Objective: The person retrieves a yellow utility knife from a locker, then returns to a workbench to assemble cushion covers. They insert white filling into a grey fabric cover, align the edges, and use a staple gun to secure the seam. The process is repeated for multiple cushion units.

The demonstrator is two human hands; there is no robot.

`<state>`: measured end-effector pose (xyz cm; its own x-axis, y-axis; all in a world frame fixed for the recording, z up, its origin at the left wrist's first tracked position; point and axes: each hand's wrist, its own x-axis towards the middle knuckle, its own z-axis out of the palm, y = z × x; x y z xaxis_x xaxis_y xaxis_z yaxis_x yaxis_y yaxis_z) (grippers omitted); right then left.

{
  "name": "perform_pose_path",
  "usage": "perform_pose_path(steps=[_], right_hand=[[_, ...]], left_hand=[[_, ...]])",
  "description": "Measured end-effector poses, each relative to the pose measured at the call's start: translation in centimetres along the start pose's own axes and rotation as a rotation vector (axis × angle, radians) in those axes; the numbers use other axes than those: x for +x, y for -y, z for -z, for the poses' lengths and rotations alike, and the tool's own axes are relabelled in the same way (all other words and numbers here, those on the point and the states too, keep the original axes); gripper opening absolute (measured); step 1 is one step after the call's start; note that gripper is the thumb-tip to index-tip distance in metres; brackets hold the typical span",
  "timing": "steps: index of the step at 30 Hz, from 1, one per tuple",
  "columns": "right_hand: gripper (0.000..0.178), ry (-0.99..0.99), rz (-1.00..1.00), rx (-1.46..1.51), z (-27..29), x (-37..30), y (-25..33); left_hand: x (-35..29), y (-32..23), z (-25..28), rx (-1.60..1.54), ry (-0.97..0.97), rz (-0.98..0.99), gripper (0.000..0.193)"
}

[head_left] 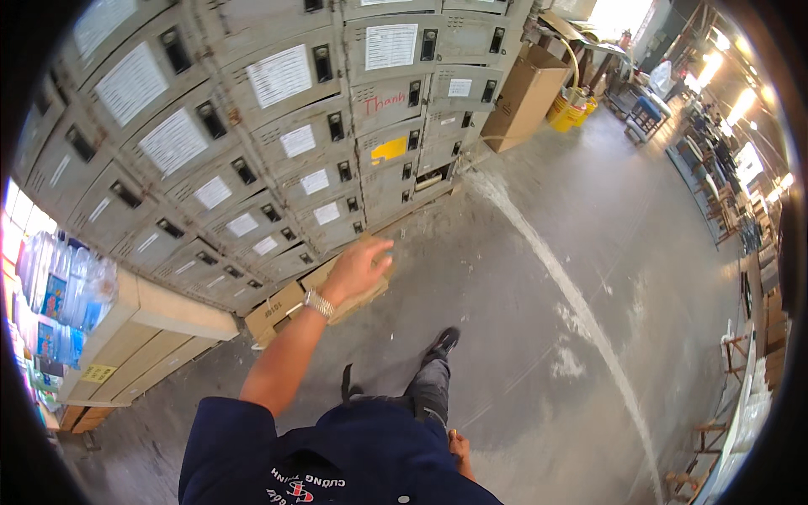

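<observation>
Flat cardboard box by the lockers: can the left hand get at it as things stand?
Probably yes: the left hand already hangs over the flat cardboard box with nothing between them, though actual contact can't be told.

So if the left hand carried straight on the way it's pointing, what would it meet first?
Most likely the flat cardboard box on the floor, which the left hand is stretched out over, fingers spread. Beyond that box stand the grey metal lockers. Depth is unclear, so the hand may already be close to the cardboard.

Right hand (459, 448) mostly hidden behind dark blue shirt (337, 459), grip unreadable. Flattened cardboard (290, 303) partly covered by left hand (358, 268). Water bottles (63, 286) cut off at left rim. Locker labels (282, 76) too small to read.
</observation>
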<state>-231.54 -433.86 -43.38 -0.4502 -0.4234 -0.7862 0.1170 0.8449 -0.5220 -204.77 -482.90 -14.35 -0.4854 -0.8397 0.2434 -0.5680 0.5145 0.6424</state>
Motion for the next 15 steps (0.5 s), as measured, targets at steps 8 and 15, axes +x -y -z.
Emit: perform_pose_path(steps=[8, 15], right_hand=[[0.026, 0.015, 0.291, -0.056, 11.2, 32.9, 21.1], [0.025, 0.148, 0.311, -0.068, 17.3, 40.6, 48.0]], left_hand=[[36.9, 14.0, -10.4, 0.259, -0.169, 0.144, 0.043], [47.6, 19.8, -21.0, 0.653, -0.648, 0.281, 0.036]])
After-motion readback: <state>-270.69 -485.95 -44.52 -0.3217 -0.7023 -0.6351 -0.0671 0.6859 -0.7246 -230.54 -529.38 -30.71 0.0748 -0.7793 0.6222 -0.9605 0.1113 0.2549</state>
